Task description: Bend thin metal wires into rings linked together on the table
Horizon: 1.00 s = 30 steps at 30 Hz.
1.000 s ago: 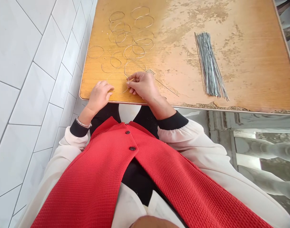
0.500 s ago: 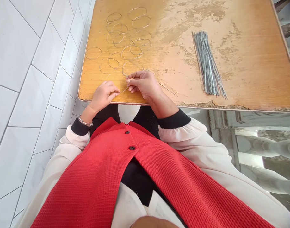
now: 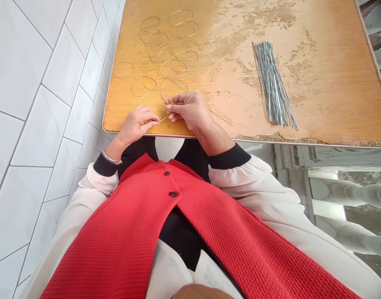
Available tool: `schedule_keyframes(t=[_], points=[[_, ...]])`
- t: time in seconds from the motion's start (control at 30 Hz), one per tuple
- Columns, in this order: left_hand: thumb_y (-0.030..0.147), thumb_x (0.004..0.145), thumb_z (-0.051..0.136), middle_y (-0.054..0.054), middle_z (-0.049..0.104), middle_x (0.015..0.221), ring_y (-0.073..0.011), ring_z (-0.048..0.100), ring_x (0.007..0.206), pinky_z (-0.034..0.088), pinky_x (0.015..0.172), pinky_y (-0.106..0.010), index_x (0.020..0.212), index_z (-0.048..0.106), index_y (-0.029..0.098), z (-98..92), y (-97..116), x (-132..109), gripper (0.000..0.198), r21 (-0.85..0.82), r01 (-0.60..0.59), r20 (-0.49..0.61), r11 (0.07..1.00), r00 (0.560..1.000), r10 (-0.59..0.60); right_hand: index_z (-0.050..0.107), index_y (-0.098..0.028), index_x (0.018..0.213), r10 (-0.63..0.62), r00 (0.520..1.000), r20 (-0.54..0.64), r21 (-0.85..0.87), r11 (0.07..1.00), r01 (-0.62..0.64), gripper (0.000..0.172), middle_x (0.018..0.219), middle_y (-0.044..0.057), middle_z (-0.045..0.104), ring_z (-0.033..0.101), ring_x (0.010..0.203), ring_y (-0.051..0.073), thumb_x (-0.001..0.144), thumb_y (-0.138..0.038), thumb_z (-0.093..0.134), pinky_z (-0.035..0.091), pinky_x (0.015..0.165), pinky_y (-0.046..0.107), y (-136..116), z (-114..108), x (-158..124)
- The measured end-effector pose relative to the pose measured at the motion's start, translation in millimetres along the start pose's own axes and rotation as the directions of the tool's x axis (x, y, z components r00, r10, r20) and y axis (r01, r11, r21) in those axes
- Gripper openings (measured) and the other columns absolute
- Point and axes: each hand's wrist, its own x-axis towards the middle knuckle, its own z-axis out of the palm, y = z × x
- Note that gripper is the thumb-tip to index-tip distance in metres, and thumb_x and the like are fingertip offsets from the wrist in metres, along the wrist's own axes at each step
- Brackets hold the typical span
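Observation:
My left hand (image 3: 136, 123) and my right hand (image 3: 189, 110) rest at the near edge of a worn wooden table (image 3: 234, 70). Both pinch a thin wire (image 3: 163, 118) that curves between them, and the fingers of each hand are closed on it. Just beyond my hands lie several finished wire rings (image 3: 167, 47), spread over the table's left part. A bundle of straight wires (image 3: 273, 85) lies to the right, well away from both hands.
A single straight wire (image 3: 220, 117) lies on the table just right of my right hand. White floor tiles (image 3: 37, 104) run along the left. A pale railing (image 3: 342, 195) shows at the lower right.
My left hand has moved right toward my right hand, and the wire between them has bent into a tighter curve. The right hand has hardly moved.

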Motion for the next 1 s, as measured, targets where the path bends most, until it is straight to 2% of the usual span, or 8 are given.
schedule_keyframes(t=[0.23,0.4,0.57,0.73,0.87,1.0], points=[[0.031,0.093,0.059,-0.002,0.074,0.090,-0.0184,0.064,0.091,0.049,0.096,-0.043,0.085,0.074,0.025,-0.7,-3,1,0.018,-0.004,-0.054,0.054,0.999,0.997,0.054,0.064,-0.020,0.070,-0.022,1.000,-0.005,-0.019,1.000,0.022,0.021,0.051,-0.004,0.059,0.057,0.045,0.010,0.076,-0.012,0.083,0.051,0.047,0.022,7,2,4],[0.031,0.093,0.060,-0.002,0.074,0.087,-0.0175,0.062,0.088,0.050,0.094,-0.041,0.084,0.073,0.024,-1.4,-8,-1,0.018,-0.040,-0.086,0.020,0.996,0.996,0.087,0.064,-0.020,0.072,-0.021,1.000,0.006,-0.026,0.999,0.021,0.020,0.051,-0.004,0.060,0.056,0.045,0.009,0.076,-0.012,0.082,0.051,0.046,0.020,6,2,3],[0.026,0.092,0.061,-0.002,0.073,0.086,-0.0172,0.062,0.089,0.051,0.091,-0.038,0.085,0.072,0.023,-1.2,-5,-4,0.013,-0.014,-0.034,0.002,0.999,0.999,0.034,0.063,-0.020,0.072,-0.031,0.999,0.014,-0.034,0.999,0.031,0.022,0.053,-0.005,0.059,0.052,0.043,0.007,0.075,-0.012,0.084,0.047,0.043,0.019,3,5,1],[0.021,0.089,0.062,-0.003,0.073,0.098,-0.0177,0.063,0.096,0.053,0.087,-0.034,0.097,0.071,0.022,-3.4,-2,-11,0.012,0.028,0.050,-0.045,0.998,0.998,-0.049,0.063,-0.019,0.073,-0.048,0.999,0.001,-0.091,0.995,0.048,0.020,0.053,-0.004,0.059,0.049,0.041,0.007,0.077,-0.012,0.082,0.041,0.040,0.020,7,6,3],[0.018,0.089,0.060,-0.004,0.071,0.105,-0.0189,0.064,0.099,0.054,0.090,-0.035,0.103,0.070,0.022,-11.3,-8,-15,0.018,0.084,0.079,-0.055,0.993,0.996,-0.074,0.062,-0.021,0.076,-0.057,0.998,-0.016,-0.165,0.985,0.054,0.020,0.052,-0.005,0.058,0.049,0.041,0.007,0.077,-0.015,0.082,0.043,0.045,0.022,13,2,8],[0.019,0.090,0.058,-0.006,0.070,0.105,-0.0219,0.064,0.103,0.053,0.095,-0.039,0.103,0.070,0.021,-15.2,-18,-14,0.017,0.146,0.083,-0.024,0.986,0.996,-0.080,0.063,-0.023,0.082,-0.125,0.992,-0.016,-0.250,0.961,0.117,0.022,0.056,-0.005,0.057,0.056,0.051,0.012,0.075,-0.021,0.083,0.051,0.059,0.026,16,-2,11]])
